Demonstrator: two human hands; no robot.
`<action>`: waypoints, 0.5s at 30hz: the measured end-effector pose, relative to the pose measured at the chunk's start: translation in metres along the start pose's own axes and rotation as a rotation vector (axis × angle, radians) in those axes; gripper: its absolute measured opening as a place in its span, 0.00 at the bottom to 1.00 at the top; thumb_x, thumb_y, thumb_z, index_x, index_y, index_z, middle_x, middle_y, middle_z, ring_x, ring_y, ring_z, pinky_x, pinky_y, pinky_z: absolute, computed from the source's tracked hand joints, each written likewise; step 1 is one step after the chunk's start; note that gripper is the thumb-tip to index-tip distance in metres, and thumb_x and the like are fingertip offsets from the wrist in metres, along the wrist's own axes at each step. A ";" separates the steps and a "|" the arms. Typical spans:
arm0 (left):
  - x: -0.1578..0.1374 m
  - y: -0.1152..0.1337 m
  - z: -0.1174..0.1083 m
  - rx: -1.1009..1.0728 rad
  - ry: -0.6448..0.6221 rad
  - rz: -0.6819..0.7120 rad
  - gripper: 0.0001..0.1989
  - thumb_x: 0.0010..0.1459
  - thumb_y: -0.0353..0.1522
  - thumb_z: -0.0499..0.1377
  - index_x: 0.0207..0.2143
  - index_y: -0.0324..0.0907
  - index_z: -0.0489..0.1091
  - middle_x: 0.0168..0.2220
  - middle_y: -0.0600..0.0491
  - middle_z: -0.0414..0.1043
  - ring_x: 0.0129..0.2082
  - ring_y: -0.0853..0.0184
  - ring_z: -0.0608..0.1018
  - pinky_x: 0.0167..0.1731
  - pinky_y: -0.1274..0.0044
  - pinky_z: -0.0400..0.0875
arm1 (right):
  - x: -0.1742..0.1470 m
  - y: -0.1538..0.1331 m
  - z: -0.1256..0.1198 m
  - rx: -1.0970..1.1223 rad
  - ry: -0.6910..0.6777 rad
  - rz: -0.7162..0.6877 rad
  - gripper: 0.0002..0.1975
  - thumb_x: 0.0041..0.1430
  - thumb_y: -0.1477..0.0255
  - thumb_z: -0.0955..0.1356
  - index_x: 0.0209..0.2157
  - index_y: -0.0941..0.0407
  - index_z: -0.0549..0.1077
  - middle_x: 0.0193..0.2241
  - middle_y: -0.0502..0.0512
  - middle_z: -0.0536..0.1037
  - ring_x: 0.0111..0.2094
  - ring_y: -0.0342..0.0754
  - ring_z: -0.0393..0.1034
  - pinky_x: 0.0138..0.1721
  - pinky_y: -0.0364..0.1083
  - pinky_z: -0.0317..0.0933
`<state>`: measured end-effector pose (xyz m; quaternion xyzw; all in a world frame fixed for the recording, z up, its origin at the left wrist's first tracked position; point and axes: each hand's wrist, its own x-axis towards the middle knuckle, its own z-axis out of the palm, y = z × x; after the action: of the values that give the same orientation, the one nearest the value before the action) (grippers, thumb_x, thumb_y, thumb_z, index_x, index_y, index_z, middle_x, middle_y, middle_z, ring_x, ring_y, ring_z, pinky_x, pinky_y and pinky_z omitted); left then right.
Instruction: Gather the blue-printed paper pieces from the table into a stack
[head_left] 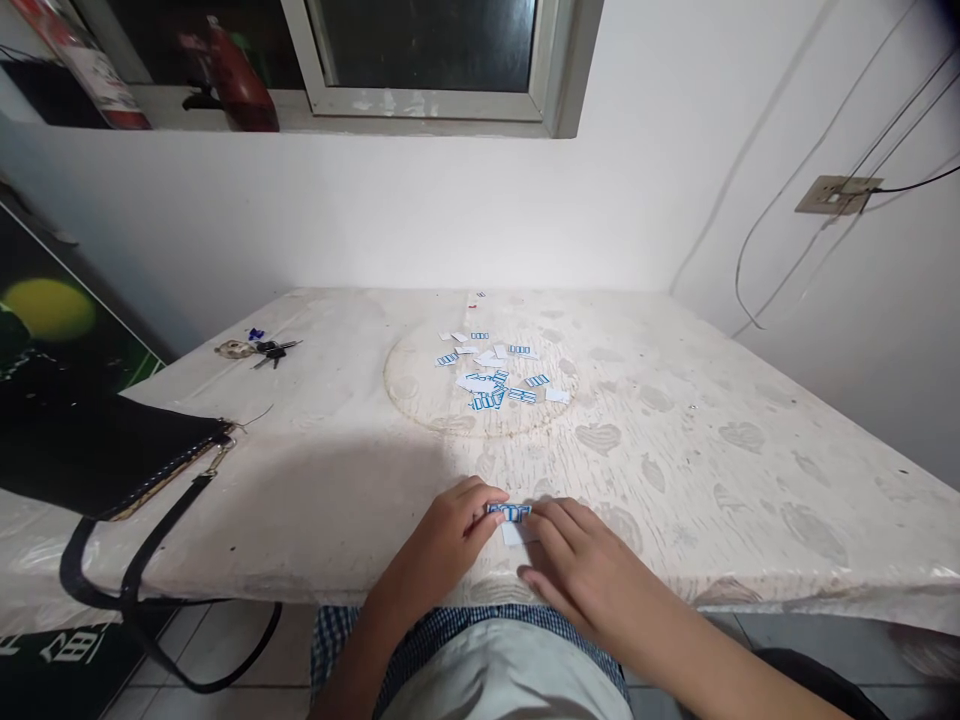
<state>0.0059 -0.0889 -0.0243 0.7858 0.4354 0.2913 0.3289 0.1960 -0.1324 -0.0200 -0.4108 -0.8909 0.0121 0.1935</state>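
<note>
A small card with blue print [510, 512] is up near the table's near edge, about midway along it, with a plain white card [519, 534] showing just below it. The left hand [454, 520] has thumb and fingers pinched together on the card's left end; the right hand [574, 545] touches the right end with its fingertips, its thumb held apart from them. The blue marks look like rows of blocks or letters, though at this size I cannot fairly say which. Farther in, toward the table's far edge, lies a loose scatter of similar cards [486, 402], some blue-printed, some blank white, overlapping in the middle and mostly inside a faint yellowish ring [387, 385] on the patterned tablecloth [750, 500]. Toward the far left corner of the table [337, 320] sits a bunch of keys [275, 350]; nearer, a black bag [97, 450] lies across the left edge, its strap [139, 560] hanging past the near edge. Below the bag, a dark panel [71, 645] carries white characters, cut off and unreadable. Beyond the table, a window ledge bears a red bottle [238, 85] and a red-and-white labelled container [112, 85], its lettering too blurred to read; a socket [838, 195] is on the right wall.
</note>
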 end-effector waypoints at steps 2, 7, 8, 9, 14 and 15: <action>0.000 -0.001 0.000 0.003 -0.001 -0.002 0.10 0.60 0.29 0.50 0.40 0.44 0.70 0.37 0.54 0.71 0.38 0.68 0.72 0.39 0.77 0.66 | -0.004 -0.002 0.004 -0.097 0.005 -0.044 0.18 0.61 0.69 0.62 0.50 0.64 0.65 0.44 0.66 0.72 0.46 0.58 0.65 0.42 0.55 0.67; 0.000 -0.003 0.002 0.002 0.025 -0.005 0.11 0.59 0.27 0.50 0.40 0.44 0.70 0.37 0.53 0.71 0.38 0.68 0.72 0.38 0.78 0.66 | -0.016 -0.002 0.023 -0.345 0.133 -0.137 0.18 0.60 0.80 0.57 0.50 0.69 0.66 0.48 0.69 0.71 0.48 0.60 0.65 0.42 0.56 0.67; 0.000 -0.003 0.002 0.000 0.030 -0.007 0.11 0.59 0.27 0.51 0.39 0.44 0.70 0.37 0.54 0.71 0.38 0.68 0.72 0.38 0.78 0.66 | -0.018 -0.002 0.026 -0.388 0.162 -0.159 0.19 0.59 0.83 0.55 0.48 0.70 0.68 0.47 0.70 0.71 0.48 0.61 0.65 0.42 0.56 0.67; 0.000 -0.003 0.001 -0.002 0.032 -0.010 0.10 0.58 0.27 0.51 0.39 0.44 0.70 0.37 0.54 0.71 0.37 0.69 0.72 0.37 0.79 0.66 | -0.019 -0.001 0.029 -0.414 0.182 -0.181 0.19 0.58 0.84 0.55 0.46 0.70 0.69 0.46 0.71 0.72 0.48 0.61 0.65 0.41 0.57 0.67; -0.002 0.001 -0.001 0.006 0.012 -0.034 0.09 0.57 0.28 0.53 0.39 0.44 0.71 0.35 0.55 0.70 0.32 0.71 0.71 0.32 0.80 0.65 | -0.015 0.005 0.024 -0.305 0.120 -0.303 0.15 0.59 0.84 0.57 0.39 0.66 0.73 0.32 0.63 0.74 0.35 0.54 0.67 0.38 0.54 0.66; -0.002 0.001 -0.002 0.003 0.010 -0.036 0.09 0.57 0.28 0.53 0.39 0.44 0.70 0.36 0.55 0.70 0.32 0.71 0.71 0.32 0.80 0.65 | -0.013 0.006 0.021 -0.267 0.093 -0.315 0.14 0.59 0.83 0.58 0.41 0.66 0.72 0.31 0.61 0.73 0.33 0.52 0.67 0.38 0.53 0.66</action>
<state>0.0044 -0.0908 -0.0226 0.7769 0.4516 0.2885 0.3305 0.2002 -0.1350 -0.0448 -0.2887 -0.9278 -0.1552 0.1780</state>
